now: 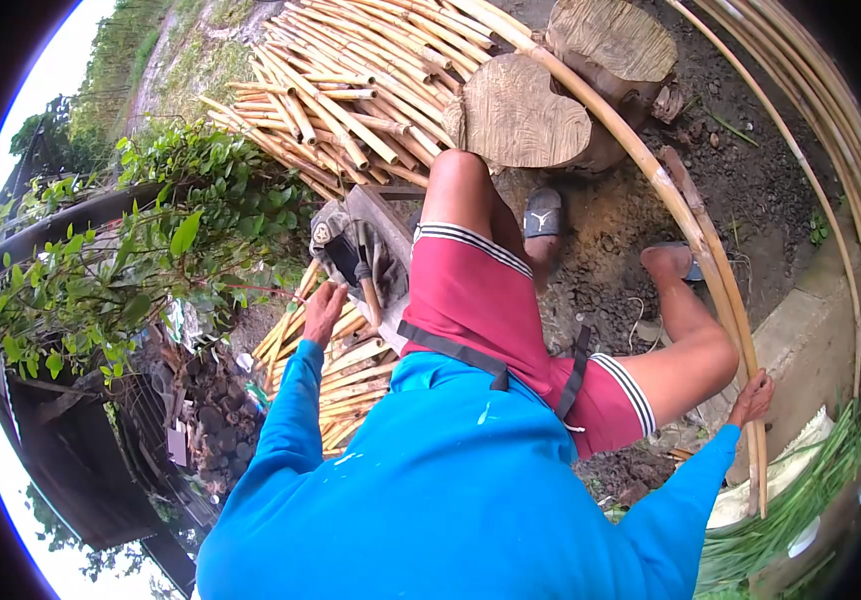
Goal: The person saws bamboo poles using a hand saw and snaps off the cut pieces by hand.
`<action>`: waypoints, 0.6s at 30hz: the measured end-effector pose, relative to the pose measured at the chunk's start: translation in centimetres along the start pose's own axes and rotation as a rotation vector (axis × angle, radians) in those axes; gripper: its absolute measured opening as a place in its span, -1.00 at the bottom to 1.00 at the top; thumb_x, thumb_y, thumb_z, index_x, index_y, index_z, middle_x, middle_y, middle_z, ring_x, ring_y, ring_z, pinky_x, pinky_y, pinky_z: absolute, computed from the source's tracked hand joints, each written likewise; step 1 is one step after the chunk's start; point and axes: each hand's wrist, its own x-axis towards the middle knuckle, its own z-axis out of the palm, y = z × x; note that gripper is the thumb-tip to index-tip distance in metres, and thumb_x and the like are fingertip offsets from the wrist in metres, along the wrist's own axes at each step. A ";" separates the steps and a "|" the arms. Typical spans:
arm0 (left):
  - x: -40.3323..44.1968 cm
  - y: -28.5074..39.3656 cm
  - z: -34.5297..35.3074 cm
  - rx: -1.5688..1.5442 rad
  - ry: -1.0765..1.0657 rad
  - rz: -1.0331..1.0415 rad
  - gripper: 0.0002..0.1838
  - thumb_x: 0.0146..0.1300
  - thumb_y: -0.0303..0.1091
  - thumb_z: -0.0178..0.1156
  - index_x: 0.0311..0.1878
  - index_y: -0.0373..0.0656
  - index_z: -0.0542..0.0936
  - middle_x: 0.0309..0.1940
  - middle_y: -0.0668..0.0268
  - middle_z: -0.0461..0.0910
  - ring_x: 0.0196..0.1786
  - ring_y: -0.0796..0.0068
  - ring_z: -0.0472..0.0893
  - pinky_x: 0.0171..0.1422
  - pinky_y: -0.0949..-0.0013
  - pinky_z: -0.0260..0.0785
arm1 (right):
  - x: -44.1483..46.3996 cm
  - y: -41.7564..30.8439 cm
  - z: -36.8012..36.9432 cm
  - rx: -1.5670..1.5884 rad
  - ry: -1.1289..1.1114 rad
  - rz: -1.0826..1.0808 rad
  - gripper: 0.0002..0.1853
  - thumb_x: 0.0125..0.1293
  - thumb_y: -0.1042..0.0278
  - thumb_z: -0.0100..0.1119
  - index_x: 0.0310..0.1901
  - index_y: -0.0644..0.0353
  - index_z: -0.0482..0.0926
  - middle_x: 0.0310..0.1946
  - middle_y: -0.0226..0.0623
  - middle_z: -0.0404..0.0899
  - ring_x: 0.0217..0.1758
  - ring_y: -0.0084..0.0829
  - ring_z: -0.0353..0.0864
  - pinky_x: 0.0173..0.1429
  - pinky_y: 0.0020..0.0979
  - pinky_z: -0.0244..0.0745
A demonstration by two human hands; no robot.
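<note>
My right hand [754, 398] is closed round a long, curved bamboo pole [666, 190], near its lower end. A second, shorter pole lies along it there. On the other side, my left hand [323, 312] has its fingers drawn together; whatever is between them is too small to name. Just beyond it, a camouflage cloth bag [376, 250] rests on a wooden bench [396, 285]. A brown tool handle [371, 300] sticks out of the bag, close to my left hand but apart from it.
Two cut logs [526, 115] stand ahead of my knees, beside a large pile of bamboo poles [351, 90]. More split poles [356, 380] lie at left, near leafy vines [191, 220]. Long strips [821, 100] curve at far right, above a concrete edge [796, 330] and green leaves [801, 510].
</note>
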 end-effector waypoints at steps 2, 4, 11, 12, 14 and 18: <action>-1.1 -0.3 2.1 0.147 0.011 0.123 -0.60 0.34 -0.02 0.15 -0.24 -0.26 0.48 -0.44 0.14 0.54 -0.37 0.21 0.53 -0.23 0.16 0.36 | 0.3 0.5 0.4 0.004 0.014 -0.040 -0.39 0.42 -0.18 -0.14 -0.17 0.34 0.60 -0.17 0.05 0.58 -0.14 0.09 0.54 -0.06 0.01 0.36; -1.9 0.7 3.5 0.309 0.016 0.122 -0.63 0.35 -0.04 0.12 -0.22 -0.22 0.46 -0.43 -0.01 0.56 -0.29 -0.07 0.57 -0.18 0.05 0.36 | 0.2 0.2 0.2 0.003 0.018 -0.041 -0.40 0.42 -0.18 -0.14 -0.20 0.32 0.60 -0.19 0.04 0.57 -0.15 0.09 0.54 -0.07 0.01 0.36; -2.6 2.1 4.7 0.268 0.027 0.015 -0.62 0.32 -0.04 0.06 -0.13 -0.23 0.47 -0.23 -0.10 0.59 -0.14 -0.12 0.59 -0.03 0.03 0.37 | 0.5 1.2 0.7 -0.023 -0.054 -0.047 -0.41 0.42 -0.18 -0.16 -0.19 0.31 0.58 -0.22 0.03 0.55 -0.11 0.07 0.53 -0.03 -0.03 0.35; -2.6 2.2 4.9 0.313 0.047 0.062 -0.60 0.33 -0.03 0.08 -0.11 -0.25 0.45 -0.24 -0.11 0.59 -0.14 -0.12 0.59 -0.03 0.03 0.37 | 0.2 0.6 0.5 0.000 0.013 -0.060 -0.43 0.42 -0.17 -0.14 -0.24 0.30 0.57 -0.25 0.01 0.54 -0.14 0.07 0.52 -0.04 -0.02 0.34; -2.7 2.6 5.5 0.310 0.047 0.046 -0.54 0.33 0.02 0.13 -0.11 -0.28 0.44 -0.27 -0.11 0.59 -0.16 -0.09 0.60 -0.06 0.04 0.38 | 0.2 -0.1 0.0 0.000 0.002 -0.034 -0.43 0.42 -0.16 -0.14 -0.25 0.30 0.56 -0.26 0.01 0.54 -0.14 0.07 0.53 -0.04 -0.02 0.34; -2.6 2.5 4.8 0.157 0.013 -0.038 -0.55 0.31 0.01 0.21 -0.23 -0.29 0.48 -0.42 0.14 0.55 -0.36 0.33 0.54 -0.22 0.27 0.37 | 0.1 0.0 0.2 0.037 0.004 -0.044 -0.43 0.41 -0.17 -0.14 -0.27 0.29 0.55 -0.28 -0.02 0.54 -0.15 0.04 0.54 -0.07 -0.04 0.35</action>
